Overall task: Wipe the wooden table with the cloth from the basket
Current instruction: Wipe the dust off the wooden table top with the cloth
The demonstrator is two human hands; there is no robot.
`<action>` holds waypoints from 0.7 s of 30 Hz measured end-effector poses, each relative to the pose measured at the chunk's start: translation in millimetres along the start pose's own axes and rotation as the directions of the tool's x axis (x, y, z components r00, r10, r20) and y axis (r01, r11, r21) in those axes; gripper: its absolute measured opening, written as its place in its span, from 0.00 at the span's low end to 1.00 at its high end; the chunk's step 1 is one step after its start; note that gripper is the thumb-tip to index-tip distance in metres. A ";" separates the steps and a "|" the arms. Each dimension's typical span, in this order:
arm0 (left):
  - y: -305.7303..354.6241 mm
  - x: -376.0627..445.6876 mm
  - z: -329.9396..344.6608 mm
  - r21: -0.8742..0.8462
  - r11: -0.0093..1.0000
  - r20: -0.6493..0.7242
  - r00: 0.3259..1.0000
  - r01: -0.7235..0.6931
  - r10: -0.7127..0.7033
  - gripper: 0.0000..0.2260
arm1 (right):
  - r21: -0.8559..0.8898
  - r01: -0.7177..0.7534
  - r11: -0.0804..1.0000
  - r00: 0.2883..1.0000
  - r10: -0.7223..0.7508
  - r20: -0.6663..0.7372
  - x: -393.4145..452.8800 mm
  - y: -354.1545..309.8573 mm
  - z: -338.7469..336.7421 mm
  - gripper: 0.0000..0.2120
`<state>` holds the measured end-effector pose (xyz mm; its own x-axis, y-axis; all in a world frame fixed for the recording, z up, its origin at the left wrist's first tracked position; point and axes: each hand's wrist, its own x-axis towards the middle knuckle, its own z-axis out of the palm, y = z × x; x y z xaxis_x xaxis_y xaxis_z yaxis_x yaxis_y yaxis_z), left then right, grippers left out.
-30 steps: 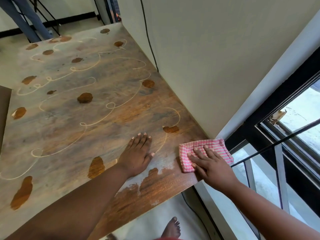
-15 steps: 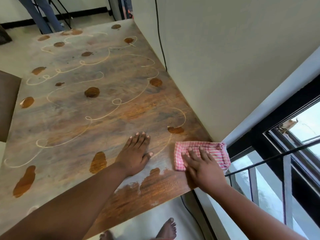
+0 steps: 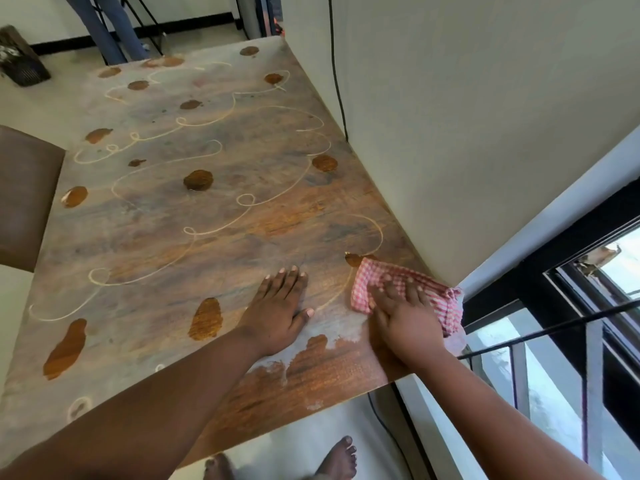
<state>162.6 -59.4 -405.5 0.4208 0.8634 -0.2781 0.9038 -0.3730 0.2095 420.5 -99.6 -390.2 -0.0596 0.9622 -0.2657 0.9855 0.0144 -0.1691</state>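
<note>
A pink-and-white checked cloth (image 3: 436,292) lies flat on the near right corner of the wooden table (image 3: 214,216), partly hanging off the right edge. My right hand (image 3: 405,313) presses down on the cloth, fingers spread over it. My left hand (image 3: 277,313) rests flat and empty on the tabletop just left of it. The table is dusty grey with brown blotches and pale curly lines. A strip along the near edge shows clean brown wood.
A white wall (image 3: 450,116) borders the table's right side, with a black cable (image 3: 337,81) running down it. A window with black bars (image 3: 571,341) sits at the right. A brown chair seat (image 3: 24,195) stands at the left. A dark basket (image 3: 20,60) and someone's legs (image 3: 110,26) are at the back.
My right hand has slid the cloth leftward and away from me, up to the brown blotch near the wall. My left hand has stayed flat in place.
</note>
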 end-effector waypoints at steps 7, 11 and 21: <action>-2.8 -1.3 -3.2 0.017 1.000 0.020 1.000 0.000 -0.001 0.32 | -0.001 -0.024 1.000 0.999 0.024 -0.020 -13.8 26.6 -2.7 0.22; -4.2 -6.5 -3.0 0.029 0.999 0.024 1.000 0.014 -0.015 0.32 | 0.040 -0.169 0.985 0.985 0.170 -0.023 25.0 -5.0 -8.0 0.23; -22.3 -22.7 0.7 0.038 0.999 0.037 0.999 0.038 -0.039 0.34 | -0.052 0.086 0.995 0.995 -0.083 0.045 -31.3 26.7 1.5 0.21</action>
<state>132.9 -70.9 -404.5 0.3879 0.8640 -0.3209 0.9213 -0.3531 0.1629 448.5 -129.8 -387.9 -0.1487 0.9443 -0.2935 0.9836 0.1107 -0.1421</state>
